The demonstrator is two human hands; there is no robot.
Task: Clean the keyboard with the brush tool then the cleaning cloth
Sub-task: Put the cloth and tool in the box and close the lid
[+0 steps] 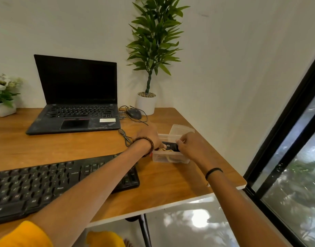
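At 9 o'clock in the view a white pot of pale flowers (2, 97) stands at the table's (78, 148) far left edge. Toward 10 o'clock an open black laptop (76, 106) with a dark screen sits against the wall. At 8 o'clock the black keyboard (46, 182) lies on the near left of the table, its right end crossed by the left forearm. A thin cable (125, 138) curls on the wood between the laptop and the left hand (149, 137). At 12 o'clock a black mouse (134, 114) lies just beside the white pot of a tall green plant (150, 56). The left hand, with a beaded bracelet at the wrist, reaches to the left wall of a clear plastic box (171, 158) at 3 o'clock from the keyboard. Its fingers are hidden behind the hand, so their grip cannot be told. Inside the box lie a black object (171, 145) and a yellowish cloth (163, 150). The box's clear lid (181, 130) stands tilted at its far side. The right hand (193, 147) is at the box's right rim with its fingers curled and tips close together near the lid. Whether they hold anything cannot be told. A black-framed window (293, 148) fills the 4 o'clock side.
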